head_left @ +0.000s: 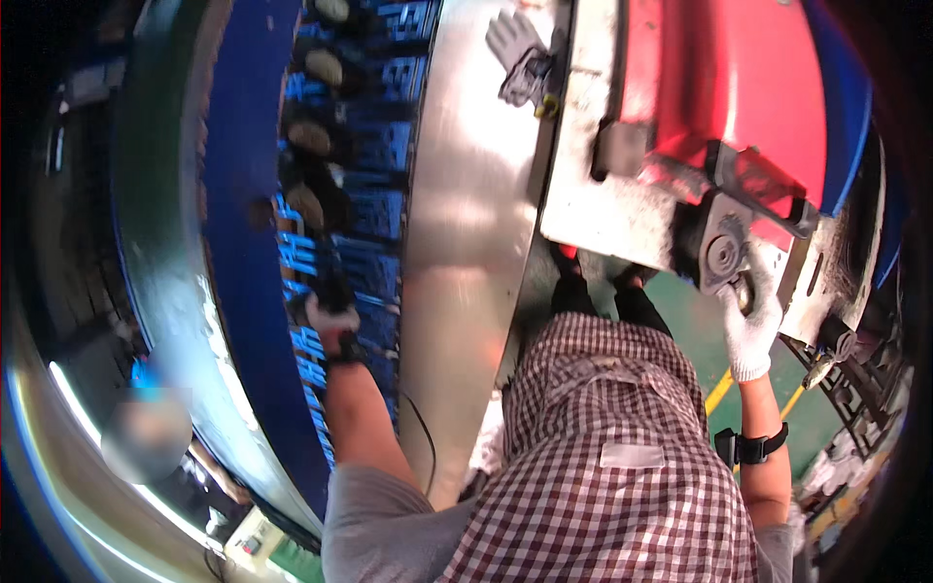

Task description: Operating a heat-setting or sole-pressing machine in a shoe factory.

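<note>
A person in a checked apron (622, 437) stands between a blue-framed line and a red machine (743, 78), one arm out to each side. The left hand (332, 319), blurred, reaches over the blue slats (379, 223); its fingers look curled beside a dark piece (330, 287), though whether it has hold of anything cannot be told. Farther up the same slats runs a row of dark pieces with rounded tan ends (309, 136). The right hand (753, 316), in a white glove, is part-closed on the lower end of a dark block (724, 248) with a round hub, which sits at the near corner of the machine's worn whitish plate (598, 214). Between line and machine stretches a brushed-metal surface (466, 204), bright with glare; a grey glove (518, 49) lies at its far end and a thin dark cable (423, 428) at its near end. Below, yellow lines (719, 392) cross a green floor (685, 311). At left, beyond the line, a co-worker (206, 494) is near a long light strip (76, 400) in the dim room.
</note>
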The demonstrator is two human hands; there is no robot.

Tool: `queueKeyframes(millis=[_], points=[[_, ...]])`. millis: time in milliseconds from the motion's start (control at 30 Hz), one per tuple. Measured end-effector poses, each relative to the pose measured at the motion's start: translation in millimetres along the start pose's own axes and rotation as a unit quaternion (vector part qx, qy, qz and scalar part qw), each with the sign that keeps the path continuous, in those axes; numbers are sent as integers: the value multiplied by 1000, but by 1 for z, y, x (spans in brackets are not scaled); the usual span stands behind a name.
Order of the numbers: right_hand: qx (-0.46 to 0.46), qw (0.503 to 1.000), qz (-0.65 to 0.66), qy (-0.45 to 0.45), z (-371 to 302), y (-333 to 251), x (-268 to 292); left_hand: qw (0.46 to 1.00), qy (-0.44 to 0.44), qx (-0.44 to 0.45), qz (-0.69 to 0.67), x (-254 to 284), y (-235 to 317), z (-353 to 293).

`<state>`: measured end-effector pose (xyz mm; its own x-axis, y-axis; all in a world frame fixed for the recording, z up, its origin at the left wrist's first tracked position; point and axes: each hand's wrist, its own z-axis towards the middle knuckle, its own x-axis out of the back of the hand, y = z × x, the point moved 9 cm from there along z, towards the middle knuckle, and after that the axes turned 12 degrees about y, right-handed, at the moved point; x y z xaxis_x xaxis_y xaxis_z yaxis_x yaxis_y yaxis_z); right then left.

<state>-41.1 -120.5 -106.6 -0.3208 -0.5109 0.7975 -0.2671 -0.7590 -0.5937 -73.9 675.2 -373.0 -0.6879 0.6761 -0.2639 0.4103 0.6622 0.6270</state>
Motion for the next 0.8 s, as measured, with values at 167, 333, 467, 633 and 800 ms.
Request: queueKeyframes(millis=[167,333,467,633,800], points=[[42,998,45,-1,5,-27,0,961,259,-23,-93,9,-32,-125],[33,996,85,-4,7,-22,14,975,164,84,-120,-101,-98,-219],[31,992,106,-57,11,-29,21,990,-102,92,-32,-270,-94,-300],[134,974,185,4,16,-47,61,948,-282,131,67,-401,-85,-366],[24,864,425,-268,4,-54,89,889,-413,103,167,-538,-131,-434]])
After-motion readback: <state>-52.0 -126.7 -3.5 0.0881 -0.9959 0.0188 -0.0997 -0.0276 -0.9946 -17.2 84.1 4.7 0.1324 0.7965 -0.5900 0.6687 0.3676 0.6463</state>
